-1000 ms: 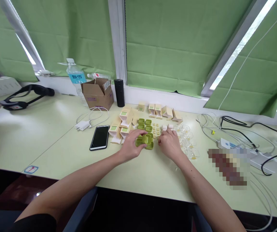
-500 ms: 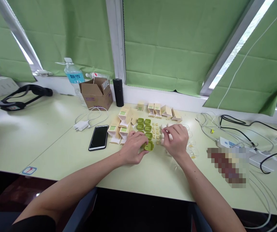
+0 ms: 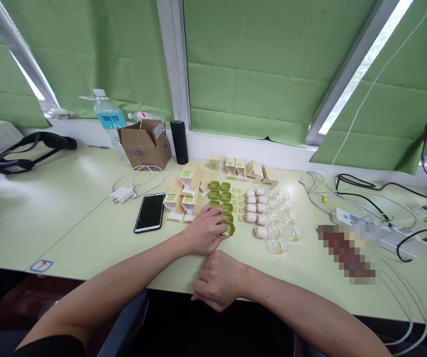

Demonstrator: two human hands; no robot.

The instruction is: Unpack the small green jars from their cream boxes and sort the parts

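Note:
My left hand [image 3: 208, 230] is curled round the nearest small green tray [image 3: 230, 229], with fingertips over it and the thumb at its near side. More green trays [image 3: 225, 196] stand in two columns beyond. By the table's front edge, my right hand [image 3: 220, 280] is closed, its back towards me; whatever its fingers hold is hidden. To the right lie tiny yellow pieces [image 3: 240, 202], then two columns of small whitish-pink rounded blocks [image 3: 251, 208], one block [image 3: 261, 232] set apart in front. Clear plastic covers [image 3: 278, 244] are clustered beside them.
Open cream cartons [image 3: 187, 181] lie left of the trays, others [image 3: 254, 171] along the wall. A phone [image 3: 149, 213], charger [image 3: 123, 194], brown box [image 3: 144, 148], black cylinder [image 3: 179, 142] and water bottle [image 3: 111, 121] stand left. Cables and a power strip [image 3: 395, 238] occupy the right.
My right hand has left the whitish-pink blocks and moved left and down to the table's front edge, uncovering the blocks and clear covers. The left hand has stayed at the green tray.

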